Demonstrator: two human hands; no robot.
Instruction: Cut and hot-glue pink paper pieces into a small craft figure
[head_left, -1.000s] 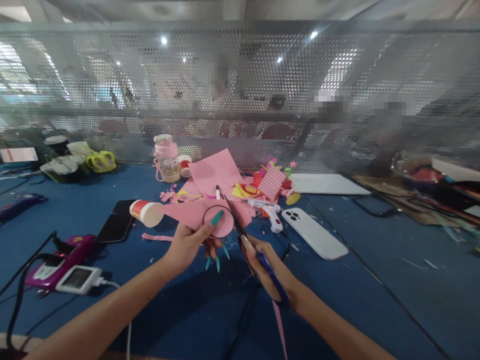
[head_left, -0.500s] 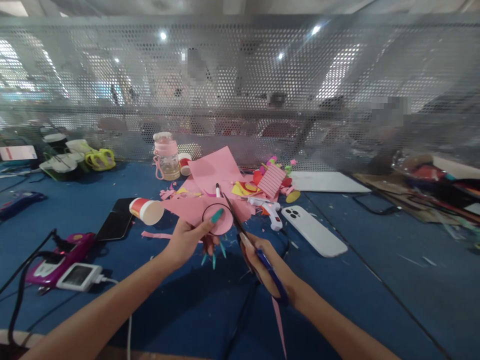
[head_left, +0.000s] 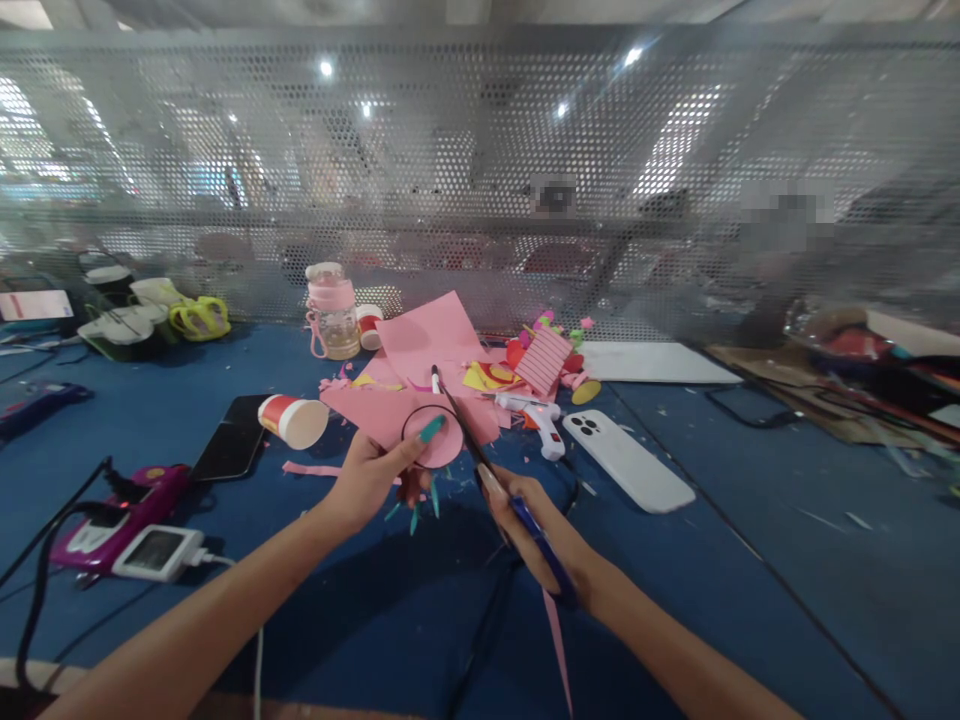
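Note:
My left hand [head_left: 375, 485] pinches a sheet of pink paper [head_left: 375, 413] between the thumb and the fingers beneath. A black circle is drawn on this paper, and the thumb lies across it. In my right hand [head_left: 540, 535] is a pair of scissors [head_left: 534, 525] with blue handles, its fingers in the loops. The dark blades point up and away, along the right side of the drawn circle, where the paper's edge is cut. Behind the held sheet stand more pink paper [head_left: 431, 330] and a marker [head_left: 435, 380] with a black tip.
A white glue gun [head_left: 536, 415] and a white phone [head_left: 628, 462] lie to the right. On the left are a paper cup [head_left: 294, 422], a black phone [head_left: 234, 440] and a purple power strip [head_left: 124, 515] with cables. A bottle [head_left: 332, 312] stands before the perforated metal screen [head_left: 480, 150].
My left hand has shifted the paper slightly left and turned it a little beside the blades. The fingers under it have moved left. My right hand and the scissors stay nearly in place.

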